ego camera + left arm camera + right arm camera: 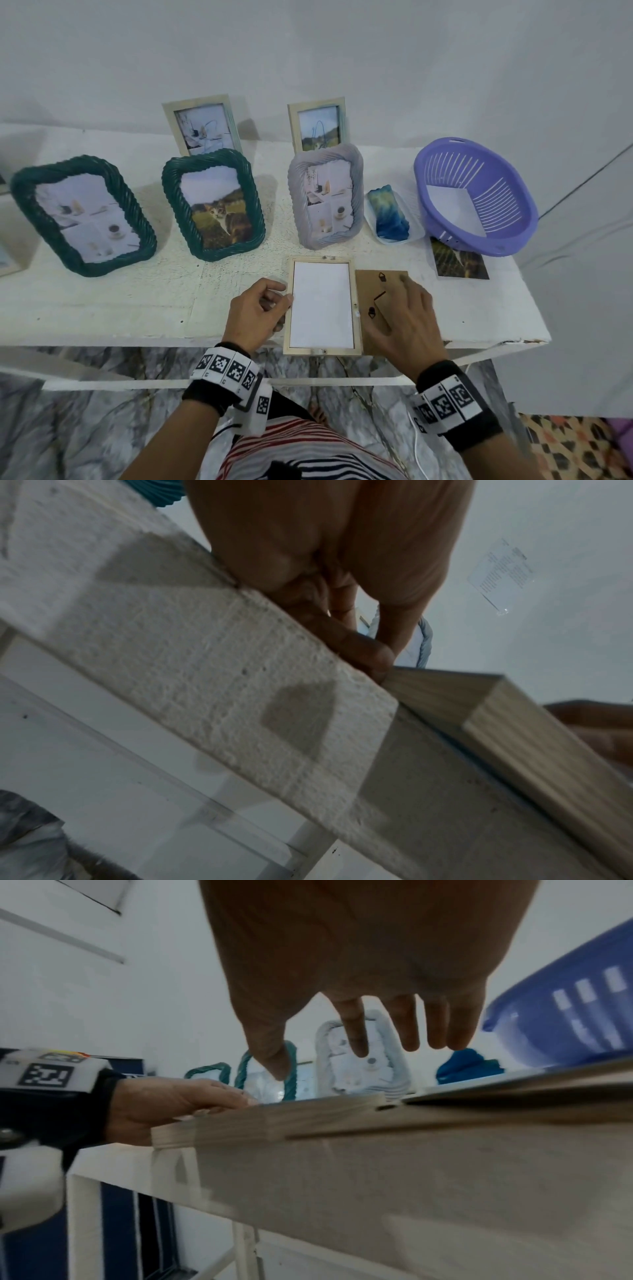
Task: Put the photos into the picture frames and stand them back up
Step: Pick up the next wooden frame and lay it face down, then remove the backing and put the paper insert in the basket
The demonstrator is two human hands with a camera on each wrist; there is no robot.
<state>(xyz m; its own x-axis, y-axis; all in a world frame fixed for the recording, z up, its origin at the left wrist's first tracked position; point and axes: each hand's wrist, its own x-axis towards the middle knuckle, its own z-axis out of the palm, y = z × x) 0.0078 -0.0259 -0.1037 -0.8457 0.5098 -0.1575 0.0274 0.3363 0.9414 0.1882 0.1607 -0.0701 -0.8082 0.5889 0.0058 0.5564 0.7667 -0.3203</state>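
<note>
While left hand [255, 310] steadies wooden frame [322, 350] | brown backing board [368, 286] flat beside

Both my forearms reach forward from below, each wrist wrapped in a black band carrying white blocks with printed square markers. My left hand [255, 310] sits knuckles up with its fingers [359, 653] curled inward, the tips pressed against the side of the wooden frame [322, 305]. My right hand [404, 318] lies palm down and spread, its fingers [407, 1023] straight and slightly apart, held just over the brown backing board [376, 291]. The two hands are near each other, not touching.
</note>
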